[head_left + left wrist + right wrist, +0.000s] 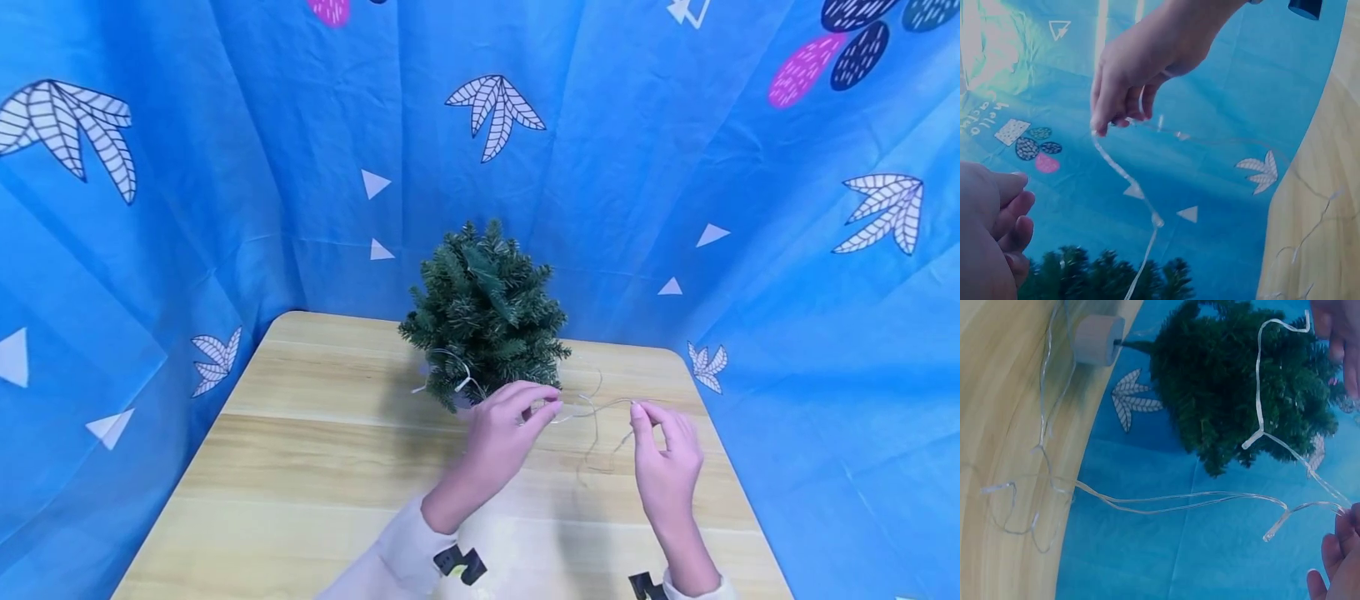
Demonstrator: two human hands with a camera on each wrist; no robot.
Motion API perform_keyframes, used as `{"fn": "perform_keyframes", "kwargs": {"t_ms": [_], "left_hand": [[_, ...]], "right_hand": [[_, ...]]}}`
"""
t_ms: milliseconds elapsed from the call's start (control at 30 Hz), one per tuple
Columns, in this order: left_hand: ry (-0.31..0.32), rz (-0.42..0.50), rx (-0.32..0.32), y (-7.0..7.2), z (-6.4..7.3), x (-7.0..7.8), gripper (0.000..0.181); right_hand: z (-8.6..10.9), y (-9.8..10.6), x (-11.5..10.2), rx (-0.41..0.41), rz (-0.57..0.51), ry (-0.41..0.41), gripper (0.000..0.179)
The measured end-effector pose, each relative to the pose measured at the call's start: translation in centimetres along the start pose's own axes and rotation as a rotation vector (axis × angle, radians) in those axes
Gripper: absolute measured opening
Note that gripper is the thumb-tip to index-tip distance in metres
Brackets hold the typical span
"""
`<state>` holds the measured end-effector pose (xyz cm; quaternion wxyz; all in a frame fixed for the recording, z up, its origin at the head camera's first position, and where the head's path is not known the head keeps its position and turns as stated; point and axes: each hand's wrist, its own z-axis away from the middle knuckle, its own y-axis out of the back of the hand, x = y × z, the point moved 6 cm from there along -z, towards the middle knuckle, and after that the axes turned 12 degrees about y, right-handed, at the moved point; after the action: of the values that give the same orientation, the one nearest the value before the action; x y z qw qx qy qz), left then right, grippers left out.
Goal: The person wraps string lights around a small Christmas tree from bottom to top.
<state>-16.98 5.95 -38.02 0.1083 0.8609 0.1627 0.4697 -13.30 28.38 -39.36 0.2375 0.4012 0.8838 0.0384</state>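
Observation:
A thin clear string light (1260, 394) with small white bulbs runs between the small green artificial tree (487, 308) and my right hand (671, 458). My right hand pinches the wire between thumb and fingertips, right of the tree; strands droop from it toward the table. Just in front of the tree is my left hand (506, 425), its fingers loosely bent. In the left wrist view no wire shows between the fingers of that hand (997, 231). Part of the string light lies against the tree's lower front branches, partly hidden by the left hand.
The tree stands on a pale round base (1099, 340) toward the back of the wooden table (300, 467). More loose wire (1041, 412) trails over the tabletop. A blue patterned cloth (322, 125) hangs round the back and sides.

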Motion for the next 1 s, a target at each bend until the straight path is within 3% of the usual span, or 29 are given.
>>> {"fn": "perform_keyframes", "kwargs": {"t_ms": [233,433,567,800,1000], "left_hand": [[0.031,0.084,-0.127,-3.1,-0.6,-0.2,0.017],[-0.019,-0.013,-0.16,-4.9,-1.1,0.1,0.023],[-0.044,-0.069,-0.156,-5.2,-1.1,0.2,0.023],[-0.081,-0.063,-0.149,-5.0,-1.1,0.3,0.015],[-0.082,-0.063,-0.163,-5.0,-1.1,0.5,0.014]], "right_hand": [[0.1,-0.5,-0.6,-0.048,-0.034,0.048,0.017],[0.0,-0.9,-1.3,-0.095,-0.098,0.136,0.021],[-0.1,-1.2,-1.5,-0.127,-0.144,0.18,0.019],[-0.7,-1.5,-1.5,-0.155,-0.174,0.258,0.007],[-1.3,-1.5,-1.5,-0.197,-0.166,0.328,0.023]]}}
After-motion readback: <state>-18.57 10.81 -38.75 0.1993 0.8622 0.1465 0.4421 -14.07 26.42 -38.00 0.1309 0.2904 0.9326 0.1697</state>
